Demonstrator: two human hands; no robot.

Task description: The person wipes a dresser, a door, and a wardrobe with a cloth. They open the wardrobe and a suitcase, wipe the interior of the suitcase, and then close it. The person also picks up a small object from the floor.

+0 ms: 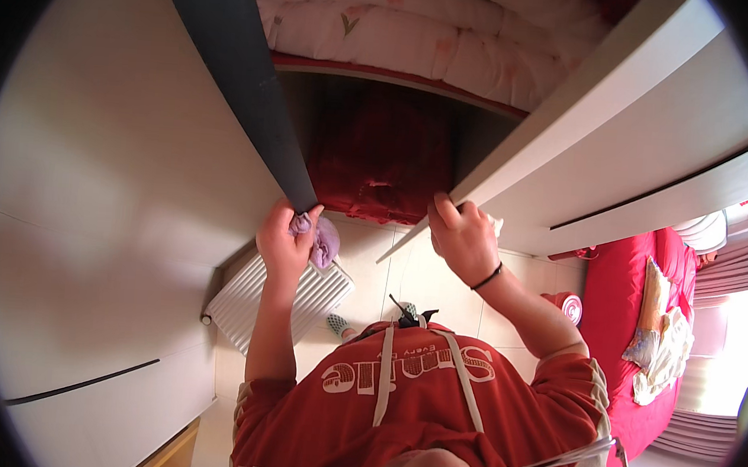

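My left hand (pixel 282 243) is closed around a bunched purple cloth (pixel 326 243), pressing it to the lower end of a dark door edge (pixel 242 74). This edge belongs to a pale cabinet door (pixel 128 125) on the left. On the other side, my right hand (pixel 466 237) grips the edge of a white door (pixel 570 120). A bit of whitish material (pixel 497 225) shows beside its fingers; what it is I cannot tell. Between the doors, a floral quilt (pixel 420 45) lies on a shelf above a dark compartment holding red fabric (pixel 379 162).
A white ribbed object (pixel 278 295) stands on the tiled floor (pixel 455 288) below my left hand. At the right is a bed with a red cover (pixel 609 315), with a pillow (pixel 652 305) on it. A round red object (pixel 567 307) sits near the bed.
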